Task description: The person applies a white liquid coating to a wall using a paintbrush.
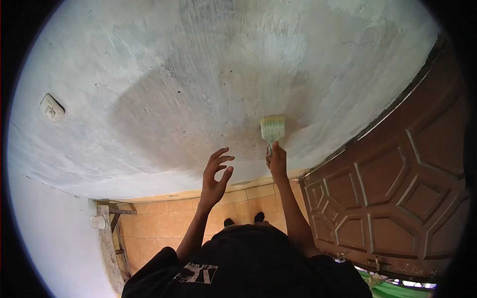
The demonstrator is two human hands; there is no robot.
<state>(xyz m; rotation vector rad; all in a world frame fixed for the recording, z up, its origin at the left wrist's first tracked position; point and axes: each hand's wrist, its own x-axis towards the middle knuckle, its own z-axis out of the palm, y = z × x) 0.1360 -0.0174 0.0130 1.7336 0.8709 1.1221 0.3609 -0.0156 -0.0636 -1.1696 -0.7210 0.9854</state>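
Observation:
A flat paintbrush [273,130] with pale, paint-smeared bristles points up toward the wall. My right hand [277,161] is wrapped round its handle. To the left, my left hand [216,179] is raised with fingers apart and slightly curled, holding nothing. Both hands are in front of the wall [198,99], which carries whitish, streaky brush marks and a darker greyish patch in its middle. The brush's bristles overlap the lower right part of that patch in this view.
A wall switch [52,108] sits at the left. On the right stands a brown panelled door [382,198]. Orange floor tiles [174,218] lie below, and a wooden bench [110,243] with a white cup-like object [97,222] is at lower left. Green cloth [392,289] shows at bottom right.

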